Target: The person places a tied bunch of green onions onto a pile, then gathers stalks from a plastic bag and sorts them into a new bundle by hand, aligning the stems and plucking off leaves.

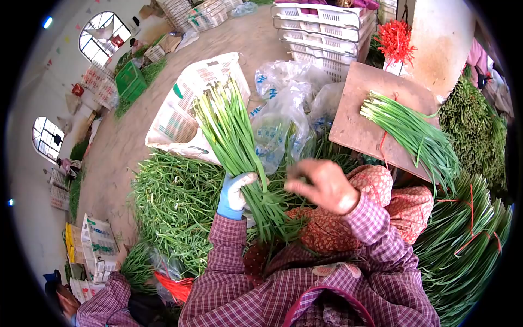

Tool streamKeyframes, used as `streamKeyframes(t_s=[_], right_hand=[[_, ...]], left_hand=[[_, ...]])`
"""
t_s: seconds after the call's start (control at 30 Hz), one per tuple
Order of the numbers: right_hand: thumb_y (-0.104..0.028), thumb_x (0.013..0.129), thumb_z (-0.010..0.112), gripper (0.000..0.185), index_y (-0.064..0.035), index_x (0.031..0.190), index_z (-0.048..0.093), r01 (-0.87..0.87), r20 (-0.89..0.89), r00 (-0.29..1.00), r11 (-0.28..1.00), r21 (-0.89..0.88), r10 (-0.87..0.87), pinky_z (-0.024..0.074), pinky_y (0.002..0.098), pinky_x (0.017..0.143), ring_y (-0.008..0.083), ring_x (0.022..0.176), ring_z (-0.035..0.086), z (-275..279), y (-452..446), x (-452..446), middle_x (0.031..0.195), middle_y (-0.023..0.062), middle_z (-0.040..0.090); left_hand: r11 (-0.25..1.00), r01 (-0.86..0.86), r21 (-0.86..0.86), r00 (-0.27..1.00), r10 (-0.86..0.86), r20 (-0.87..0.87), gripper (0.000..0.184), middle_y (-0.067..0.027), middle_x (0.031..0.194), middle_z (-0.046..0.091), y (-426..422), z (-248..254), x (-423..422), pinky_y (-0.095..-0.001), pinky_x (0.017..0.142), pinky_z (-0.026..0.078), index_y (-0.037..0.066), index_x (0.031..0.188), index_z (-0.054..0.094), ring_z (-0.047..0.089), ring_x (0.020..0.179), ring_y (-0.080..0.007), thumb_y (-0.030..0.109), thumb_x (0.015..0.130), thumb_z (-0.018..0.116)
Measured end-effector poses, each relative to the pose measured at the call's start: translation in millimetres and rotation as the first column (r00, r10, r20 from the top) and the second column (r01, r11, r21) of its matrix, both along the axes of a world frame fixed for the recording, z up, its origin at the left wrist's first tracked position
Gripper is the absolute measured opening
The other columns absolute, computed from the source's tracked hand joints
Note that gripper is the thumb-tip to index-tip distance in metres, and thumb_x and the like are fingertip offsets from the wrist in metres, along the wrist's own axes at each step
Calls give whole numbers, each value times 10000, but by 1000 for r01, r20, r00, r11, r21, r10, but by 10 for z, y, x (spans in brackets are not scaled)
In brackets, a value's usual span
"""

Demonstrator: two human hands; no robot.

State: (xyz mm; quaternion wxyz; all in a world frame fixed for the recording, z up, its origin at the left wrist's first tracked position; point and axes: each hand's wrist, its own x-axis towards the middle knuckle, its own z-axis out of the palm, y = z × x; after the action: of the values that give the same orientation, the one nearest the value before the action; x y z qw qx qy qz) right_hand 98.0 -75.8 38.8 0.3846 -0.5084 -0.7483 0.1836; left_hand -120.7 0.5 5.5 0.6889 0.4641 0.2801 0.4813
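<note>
My left hand, in a white and blue glove, is closed around a bunch of garlic chives. Their pale root ends point up and away, and the leafy ends hang toward my lap. My right hand is bare and smeared by motion, just right of the bunch. Its thumb and fingers look apart, with nothing visible between them. On a brown board to the right lies another bunch of chives, with a red tie beneath it.
Loose chives are heaped at front left, below a white plastic crate. Clear plastic bags lie beyond my hands. Stacked crates and red ties stand at the back. Tied chives are piled right. A co-worker's sleeve shows lower left.
</note>
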Motion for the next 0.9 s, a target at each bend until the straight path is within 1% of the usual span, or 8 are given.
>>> streamKeyframes(t_s=[0.13,0.3,0.37,0.43,0.5,0.53,0.77,0.9], right_hand=[[-212,848,646,262,21,950,585,133,-270,957,987,93,-104,507,410,629,342,745,655,343,183,25,780,167,665],[-146,826,638,195,-17,964,592,198,-334,937,940,276,-100,499,384,681,311,807,634,670,365,-81,861,140,651],[-139,803,649,207,-42,982,606,213,-59,975,836,506,-212,487,355,676,276,844,588,750,450,-122,919,100,599],[-153,758,683,249,-83,988,616,222,-10,969,847,484,-248,467,358,713,263,913,532,759,548,-166,978,78,541],[-168,716,712,280,-106,973,618,230,43,946,763,604,-320,436,386,799,272,1008,499,737,657,-158,1049,77,531],[-179,688,730,313,-125,975,618,208,66,950,775,596,-306,385,416,876,272,1064,465,732,659,-148,1086,74,519],[-197,698,718,307,-122,976,610,15,271,940,816,578,-209,361,437,905,257,1055,468,589,767,-6,1095,67,521],[-184,734,682,234,-109,928,575,48,297,922,837,545,-246,385,421,869,262,937,525,455,827,-16,936,69,584]], left_hand=[[999,30,-22,999,-30,12,412,-129,820,596,-33,-73,-87,-350,583,514,-35,1073,537,599,652,-226,136,711,637],[996,85,-6,993,-85,-80,496,-136,876,616,-67,-9,-216,-308,565,515,-18,1141,523,610,670,-207,135,698,684],[998,57,-28,994,-59,-90,510,-144,878,629,-100,32,-235,-282,551,511,-19,1134,535,614,652,-194,159,687,705],[991,133,8,977,-130,-167,503,-143,854,639,-134,163,-206,-270,532,504,-21,1106,553,615,626,-187,178,674,716],[986,166,30,966,-156,-207,492,-136,826,643,-110,187,-225,-265,519,496,-22,1082,567,614,607,-183,187,664,722],[984,176,25,964,-168,-208,497,-136,827,644,-125,224,-224,-266,518,493,-23,1082,566,614,610,-184,186,661,726],[967,253,2,936,-245,-255,500,-144,858,651,-119,184,-317,-277,530,496,-38,1103,556,620,636,-193,138,661,710],[990,143,-1,961,-139,-241,508,-148,853,651,-118,36,-366,-285,525,501,-56,1121,538,618,622,-194,137,677,694]])
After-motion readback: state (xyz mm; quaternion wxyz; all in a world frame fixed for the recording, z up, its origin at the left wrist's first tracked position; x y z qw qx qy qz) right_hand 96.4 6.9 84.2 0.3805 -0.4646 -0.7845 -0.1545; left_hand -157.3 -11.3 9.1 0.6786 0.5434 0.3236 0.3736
